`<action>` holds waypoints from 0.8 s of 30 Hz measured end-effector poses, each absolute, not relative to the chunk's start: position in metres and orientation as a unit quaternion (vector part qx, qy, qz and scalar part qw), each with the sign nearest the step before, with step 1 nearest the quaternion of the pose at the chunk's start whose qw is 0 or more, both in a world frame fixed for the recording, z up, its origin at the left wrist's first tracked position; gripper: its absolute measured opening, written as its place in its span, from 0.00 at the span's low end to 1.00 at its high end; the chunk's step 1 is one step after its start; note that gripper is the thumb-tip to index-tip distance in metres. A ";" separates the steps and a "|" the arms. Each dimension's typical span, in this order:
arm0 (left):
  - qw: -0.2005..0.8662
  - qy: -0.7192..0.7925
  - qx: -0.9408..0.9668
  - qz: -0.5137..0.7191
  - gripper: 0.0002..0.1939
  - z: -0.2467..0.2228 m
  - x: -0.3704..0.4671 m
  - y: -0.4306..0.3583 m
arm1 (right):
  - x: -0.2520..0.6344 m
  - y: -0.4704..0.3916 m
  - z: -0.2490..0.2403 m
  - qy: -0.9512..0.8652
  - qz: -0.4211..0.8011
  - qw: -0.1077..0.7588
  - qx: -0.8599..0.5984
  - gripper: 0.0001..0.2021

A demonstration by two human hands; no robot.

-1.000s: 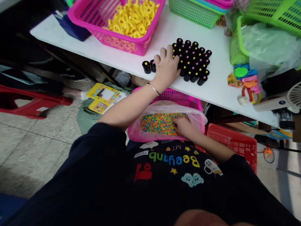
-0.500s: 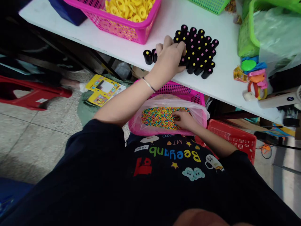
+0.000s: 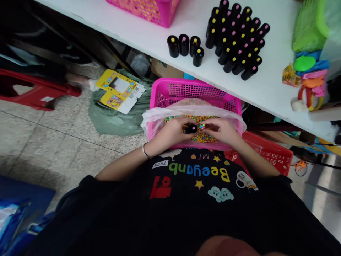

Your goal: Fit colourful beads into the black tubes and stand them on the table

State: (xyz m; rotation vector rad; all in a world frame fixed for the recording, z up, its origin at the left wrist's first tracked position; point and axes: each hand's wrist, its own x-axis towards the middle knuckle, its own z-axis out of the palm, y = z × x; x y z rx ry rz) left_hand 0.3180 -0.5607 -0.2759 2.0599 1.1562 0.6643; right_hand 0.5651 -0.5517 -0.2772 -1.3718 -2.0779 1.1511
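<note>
My left hand is closed around a small black cylinder with a pink tip, held over the bead basket. Facing it, my right hand pinches several small coloured beads close beside the cylinder. Below both hands lie many loose multicoloured beads in a clear plastic bag, which lines a pink basket at my lap. On the white table, a few black cylinders with yellow or pink tips stand apart from a larger tight group of the same kind.
A pink basket stands at the table's back left, and a green basket at the right. Colourful small items lie near that green basket. Below are a yellow printed carton, a red stool and a red crate.
My left hand has come down from the cylinders on the table to the bead basket and now holds one. My right hand has lifted out of the beads with some between its fingertips.
</note>
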 end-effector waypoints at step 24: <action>0.321 0.442 0.754 0.365 0.26 -0.224 0.301 -0.528 | 0.580 -0.558 -0.256 -0.827 0.253 0.036 -0.501 0.14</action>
